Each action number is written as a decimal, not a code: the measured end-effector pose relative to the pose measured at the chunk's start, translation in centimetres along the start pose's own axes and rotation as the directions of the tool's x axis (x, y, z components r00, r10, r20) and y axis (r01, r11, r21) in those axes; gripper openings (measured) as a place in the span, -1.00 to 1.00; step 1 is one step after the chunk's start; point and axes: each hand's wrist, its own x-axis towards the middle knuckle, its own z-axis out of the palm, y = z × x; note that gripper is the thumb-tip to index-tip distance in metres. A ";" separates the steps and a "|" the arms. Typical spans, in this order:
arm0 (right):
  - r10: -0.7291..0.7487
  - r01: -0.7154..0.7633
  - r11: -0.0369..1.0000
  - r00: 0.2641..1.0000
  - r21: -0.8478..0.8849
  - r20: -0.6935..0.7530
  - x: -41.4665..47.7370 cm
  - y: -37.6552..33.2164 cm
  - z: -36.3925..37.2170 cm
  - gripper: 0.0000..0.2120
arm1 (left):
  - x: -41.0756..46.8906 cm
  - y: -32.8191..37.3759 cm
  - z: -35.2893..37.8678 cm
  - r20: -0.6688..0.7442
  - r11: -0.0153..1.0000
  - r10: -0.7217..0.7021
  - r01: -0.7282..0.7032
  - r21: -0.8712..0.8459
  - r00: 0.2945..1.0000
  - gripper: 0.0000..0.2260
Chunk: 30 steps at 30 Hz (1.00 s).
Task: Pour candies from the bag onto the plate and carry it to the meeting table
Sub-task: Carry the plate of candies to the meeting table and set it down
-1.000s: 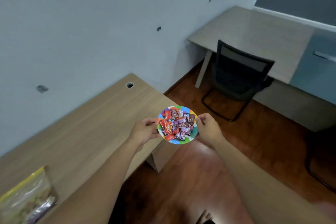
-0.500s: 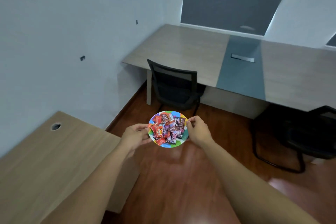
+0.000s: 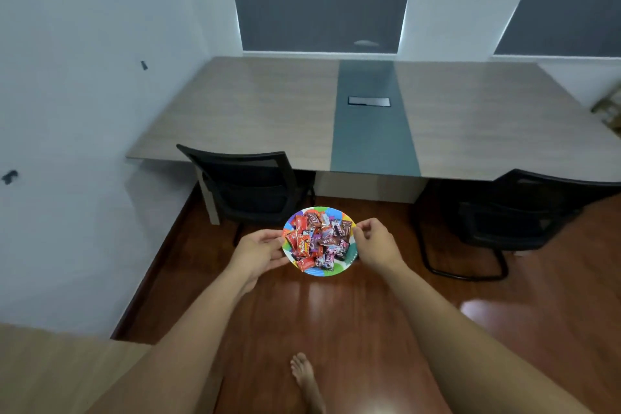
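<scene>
Two hands (image 3: 260, 254) (image 3: 376, 245) flanking plate (image 3: 331, 269)

Glossy wooden floor (image 3: 336, 319), matt wood-grain table (image 3: 262, 111), shiny candy wrappers (image 3: 317, 240).

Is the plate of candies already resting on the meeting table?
No: both hands, left hand and right hand, hold the plate over the wooden floor, short of the meeting table.
</scene>
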 end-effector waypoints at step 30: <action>0.099 -0.100 0.979 0.995 0.178 0.013 45.8 0.6 -15.7 -0.85 | 41.2 20.8 24.6 0.186 0.997 -0.064 0.055 0.055 0.981 -0.84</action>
